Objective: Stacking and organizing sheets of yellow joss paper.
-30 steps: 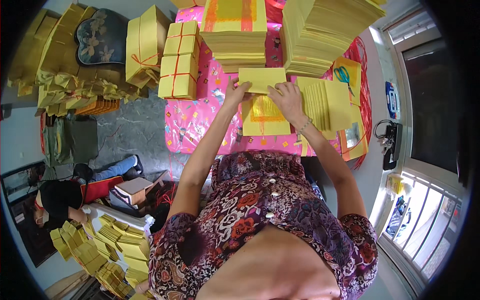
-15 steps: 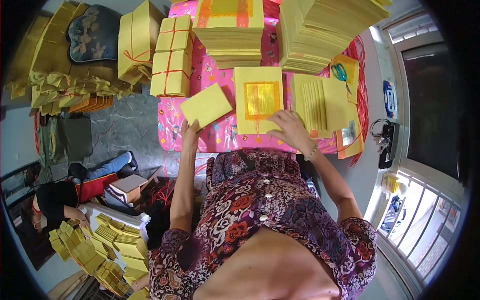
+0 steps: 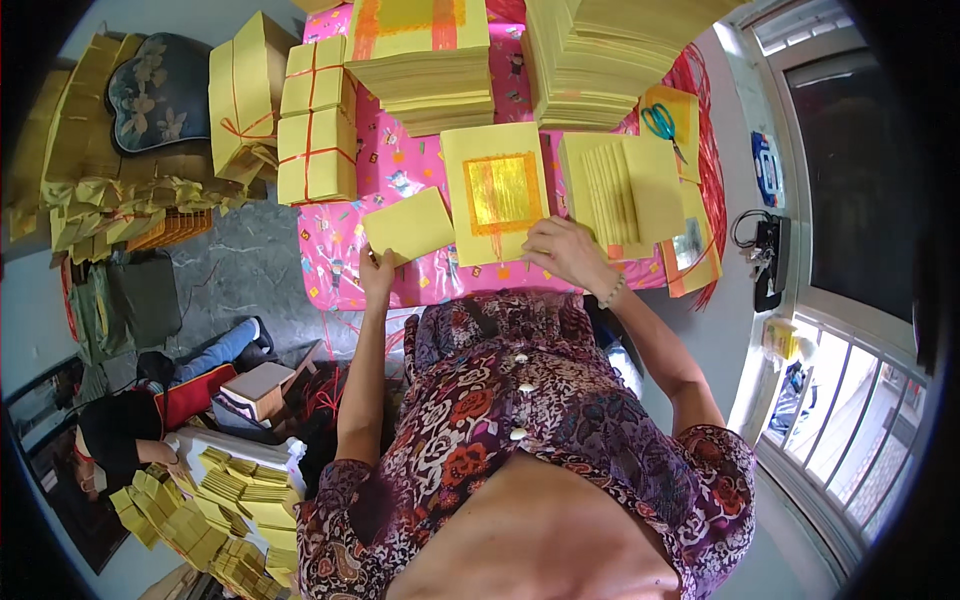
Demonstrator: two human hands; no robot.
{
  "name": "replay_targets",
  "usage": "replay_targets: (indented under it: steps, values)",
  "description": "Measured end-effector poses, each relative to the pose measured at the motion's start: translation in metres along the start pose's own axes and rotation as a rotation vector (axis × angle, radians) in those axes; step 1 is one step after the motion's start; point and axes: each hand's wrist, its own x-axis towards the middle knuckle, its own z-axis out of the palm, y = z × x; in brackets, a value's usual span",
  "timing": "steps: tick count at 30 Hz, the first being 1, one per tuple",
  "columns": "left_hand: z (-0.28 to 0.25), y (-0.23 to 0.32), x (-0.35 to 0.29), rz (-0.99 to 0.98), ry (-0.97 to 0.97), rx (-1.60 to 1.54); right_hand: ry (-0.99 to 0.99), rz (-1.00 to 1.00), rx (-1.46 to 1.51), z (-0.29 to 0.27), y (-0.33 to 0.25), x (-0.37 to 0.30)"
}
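Shifting from over the gold-square sheet [image 3: 503,195], where both hands were holding it a second ago, the folded yellow paper [image 3: 409,224] is now lying left of that sheet on the pink table cover [image 3: 430,280]. Left hand [image 3: 376,270] is touching its near left corner, fingers narrowly set; whether they are pinching cannot be told. Right hand [image 3: 565,250] is resting at the sheet's near right edge, fingers loosely bent; a grip there cannot be confirmed. Progress, in this judgement: one piece is looking folded, while the gold-square sheet is lying flat and unfolded, and a tall stack [image 3: 425,85] behind it is still awaiting work. Tied bundles [image 3: 318,155] are standing at left, apparently finished. Beyond these, an orange basket [image 3: 175,228] is sitting beneath yellow paper; its contents are remaining hidden
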Motion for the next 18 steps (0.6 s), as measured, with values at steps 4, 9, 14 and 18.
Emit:
replay_targets:
  steps: [4,9,14,18]
  values:
    - [0.017,0.072,-0.021,0.629,0.335,0.947,0.021,0.103,0.035,-0.001,0.002,-0.005]
    - [0.051,0.156,-0.053,0.64,-0.352,0.255,0.068,0.189,0.163,0.001,0.003,-0.003]
    - [0.074,0.189,-0.074,0.928,-0.5,0.412,0.063,0.228,0.187,0.002,0.002,-0.002]
    - [0.078,0.174,-0.069,0.726,-0.642,0.437,0.08,0.263,0.214,0.007,0.002,-0.002]
